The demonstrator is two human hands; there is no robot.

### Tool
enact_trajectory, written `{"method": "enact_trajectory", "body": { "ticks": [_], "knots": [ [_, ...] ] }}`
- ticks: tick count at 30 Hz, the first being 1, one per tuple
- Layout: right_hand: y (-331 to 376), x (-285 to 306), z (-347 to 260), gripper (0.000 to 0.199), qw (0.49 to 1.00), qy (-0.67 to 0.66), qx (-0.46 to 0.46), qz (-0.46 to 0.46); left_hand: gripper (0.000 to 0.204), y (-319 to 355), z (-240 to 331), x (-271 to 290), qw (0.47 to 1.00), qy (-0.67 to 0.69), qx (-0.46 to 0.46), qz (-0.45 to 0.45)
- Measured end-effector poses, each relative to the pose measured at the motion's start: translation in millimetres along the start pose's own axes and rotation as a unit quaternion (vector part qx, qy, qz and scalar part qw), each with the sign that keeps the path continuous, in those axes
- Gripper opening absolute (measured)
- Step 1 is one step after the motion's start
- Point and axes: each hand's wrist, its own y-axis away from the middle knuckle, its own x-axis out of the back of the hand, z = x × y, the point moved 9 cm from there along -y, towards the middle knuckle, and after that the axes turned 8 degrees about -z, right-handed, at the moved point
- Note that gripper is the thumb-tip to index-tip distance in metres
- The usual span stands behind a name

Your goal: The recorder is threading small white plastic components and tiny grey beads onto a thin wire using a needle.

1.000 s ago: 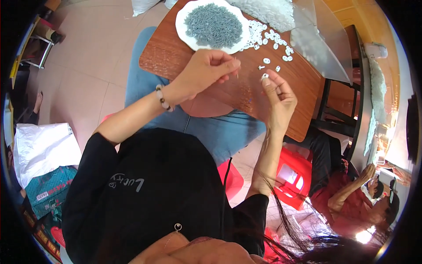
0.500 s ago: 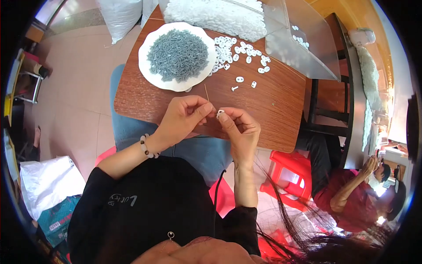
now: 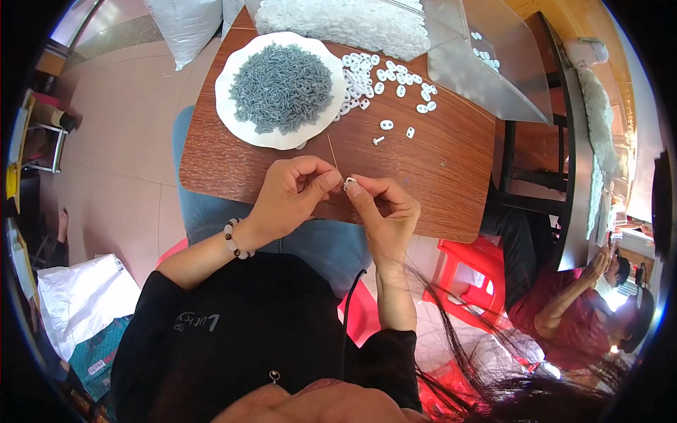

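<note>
Above the table's near edge, my left hand pinches a thin copper-coloured wire or needle between thumb and forefinger, its free end pointing up and away. Close by on the right, my right hand grips a small white plastic piece at its fingertips. The two sets of fingertips nearly meet; whether the thin rod touches the white piece, I cannot tell. Beyond them lie a white two-holed oval piece, another two-holed piece and a small white pin.
A scalloped white plate heaped with small grey-blue rods stands on the brown table. White two-holed pieces are scattered beside it. A clear bin holds more behind. A red stool and a seated person are at right.
The white piece has tilted slightly at my right fingertips. Both hands keep their grips almost in place, while the whole view has shifted a little.
</note>
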Motion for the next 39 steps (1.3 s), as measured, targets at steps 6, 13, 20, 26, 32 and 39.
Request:
{"method": "enact_trajectory", "body": {
  "ticks": [6, 13, 20, 26, 32, 39],
  "knots": [
    [1, -1, 2, 0.010, 1.000, 0.024, 0.000, -0.004, 0.016, 2, 1, -1, 1.000, -0.003, -0.012, 0.008],
    [0, 1, 5, 0.010, 1.000, 0.019, 0.001, -0.002, 0.015, 1, 2, -2, 1.000, -0.013, -0.004, 0.008],
    [-1, 2, 9, 0.009, 1.000, 0.006, -0.005, -0.004, 0.015, -1, 0, -2, 0.999, -0.038, -0.018, 0.028],
    [-2, 1, 10, 0.008, 0.999, 0.047, -0.004, -0.024, 0.009, 0, 10, 2, 0.980, -0.167, -0.085, 0.068],
    [-8, 1, 22, 0.009, 0.997, -0.049, -0.060, -0.029, 0.016, -4, -4, 0, 0.996, -0.069, -0.020, 0.048],
    [-12, 3, 35, 0.011, 0.995, -0.029, -0.082, -0.052, 0.020, -11, -15, 2, 0.999, -0.041, 0.019, 0.009]
  ]
}}
